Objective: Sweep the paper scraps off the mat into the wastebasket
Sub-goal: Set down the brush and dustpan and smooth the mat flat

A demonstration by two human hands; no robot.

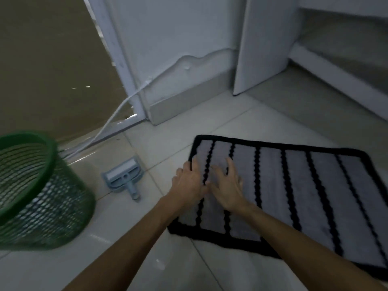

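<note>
The mat [294, 196] is laid with its long axis from 10 to 4 o'clock. The left hand [189, 181] and right hand [227, 185] are pressed flat, fingers spread, on its 10 o'clock end. No writing is legible.

One mat [304, 185], one wastebasket [42, 185], one brush [123, 177], two hands [189, 181]; scraps perhaps none.

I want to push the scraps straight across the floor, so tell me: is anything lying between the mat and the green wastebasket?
Yes. A small blue brush lies on the tiles between the mat and the wastebasket, near the mat's left edge where the left hand and right hand rest. No scraps are discernible in this blurred frame.
</note>
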